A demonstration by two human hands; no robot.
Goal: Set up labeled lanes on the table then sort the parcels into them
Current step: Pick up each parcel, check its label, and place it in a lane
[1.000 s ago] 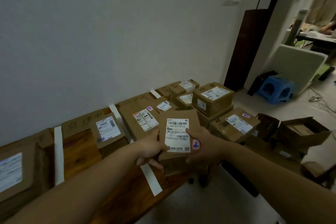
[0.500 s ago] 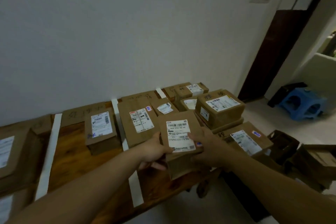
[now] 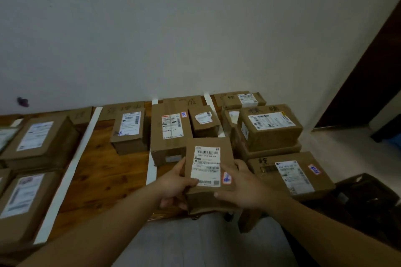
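I see my left hand (image 3: pixel 173 182) curled round the parcel (image 3: pixel 209 165) (label up) at its left edge, my right hand (image 3: pixel 243 186) gripping its right edge; left of the parcel, the wooden table (image 3: pixel 104 167) with white tape strips (image 3: pixel 71 169), a white wall (image 3: pixel 195 28) beyond

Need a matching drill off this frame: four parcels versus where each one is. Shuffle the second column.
Parcels
1. crumpled-label parcel
2. parcel with yellow-edged label
3. parcel with sticker at label's lower right
4. parcel with sticker at label's upper right

Places
A. on top of another box
B. held by the left hand and right hand
C. on the table, right of parcel 4
D. on the table, just right of a white strip

Pairs: 1-C, 2-A, 3-B, 4-D
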